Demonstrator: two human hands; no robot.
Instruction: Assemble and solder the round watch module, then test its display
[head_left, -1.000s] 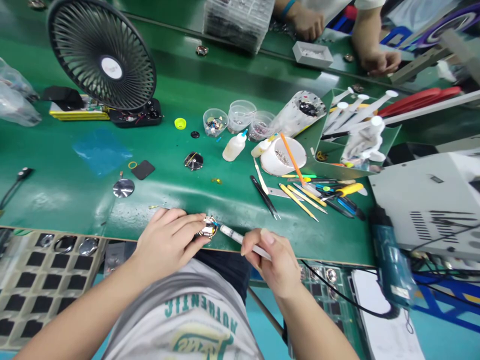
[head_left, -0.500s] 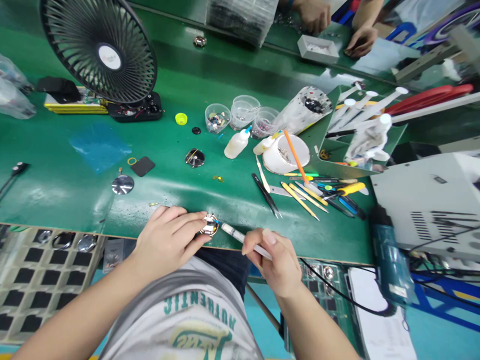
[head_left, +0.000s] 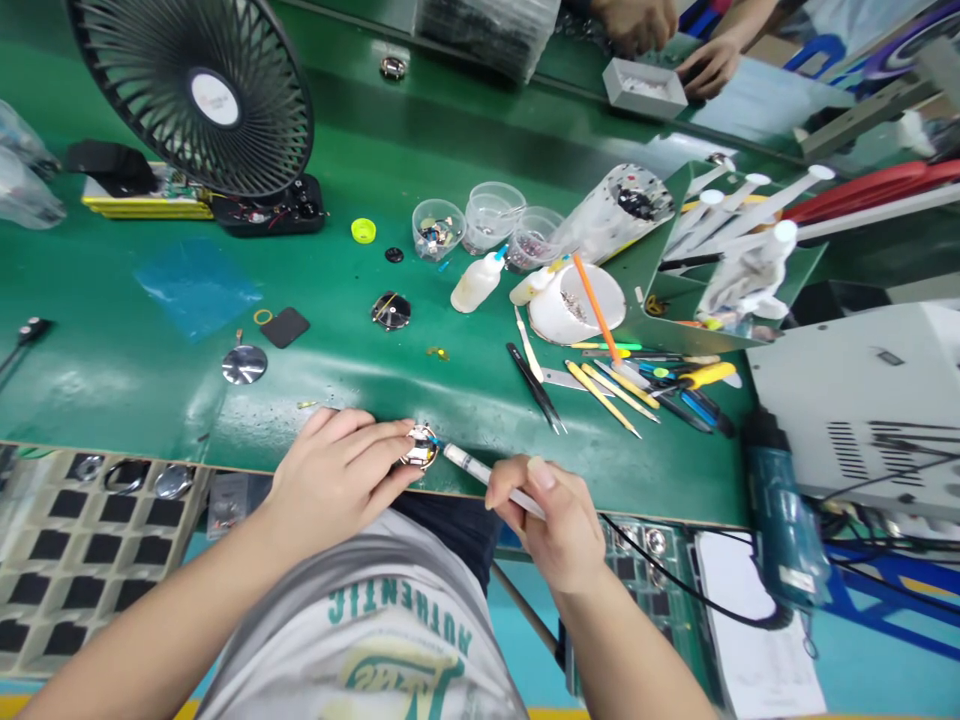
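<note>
My left hand [head_left: 337, 470] is closed around a small round metal part [head_left: 420, 447] with wires, pinning it at the front edge of the green bench [head_left: 337, 270]. My right hand [head_left: 551, 520] grips a thin clear syringe [head_left: 480, 468] like a pen. Its blue tip touches the right side of the round part. My fingers hide most of the part.
A black fan [head_left: 191, 95] stands at the back left. Small plastic cups [head_left: 487, 215], a squeeze bottle [head_left: 476, 282], a white bowl [head_left: 576, 305] and loose hand tools [head_left: 622, 385] lie right of centre. A teal heat gun [head_left: 784, 520] and grey box [head_left: 862, 400] sit right. Another person's hands [head_left: 675, 40] work behind.
My hands hold their pose on the part and syringe. The view has tilted slightly, so the bench items sit a little higher. The other person's hands have moved toward the white tray.
</note>
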